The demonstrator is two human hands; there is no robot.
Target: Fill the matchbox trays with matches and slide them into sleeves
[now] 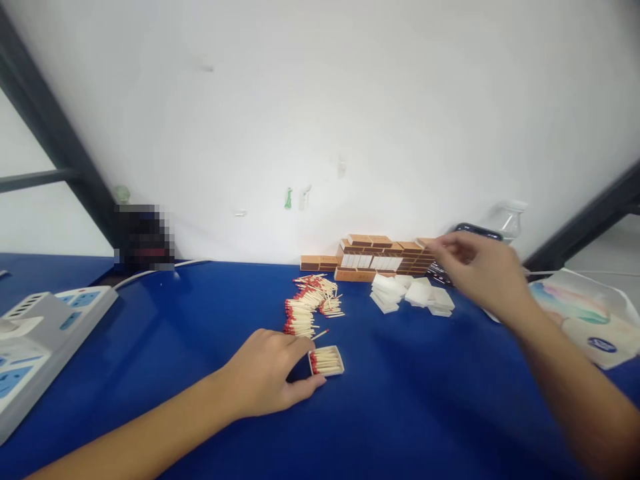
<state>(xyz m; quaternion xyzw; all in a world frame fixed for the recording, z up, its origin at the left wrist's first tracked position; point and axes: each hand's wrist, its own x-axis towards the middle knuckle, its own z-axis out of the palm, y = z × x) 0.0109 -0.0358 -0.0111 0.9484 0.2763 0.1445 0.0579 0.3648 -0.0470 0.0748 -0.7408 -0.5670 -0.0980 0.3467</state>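
Observation:
My left hand [273, 370] grips the left end of a small white tray [342, 361] between thumb and fingers. Red-tipped matches [326, 362] lie side by side in that tray on the blue table. Behind it is a curved pile of loose matches [303, 313]. My right hand [480, 270] is raised at the right end of the stacked brown matchboxes [370, 275], thumb and forefinger brought together at the top box there [425, 243]; whether they grip it cannot be made out. White empty trays [387, 293] lie in front of the stack.
A power strip [75, 333] occupies the left side of the blue table [200, 440]. Behind my right hand are a dark phone [477, 231] and a clear bottle [513, 220]. A tissue pack [585, 320] lies at the right, beside my forearm. The white wall stands behind.

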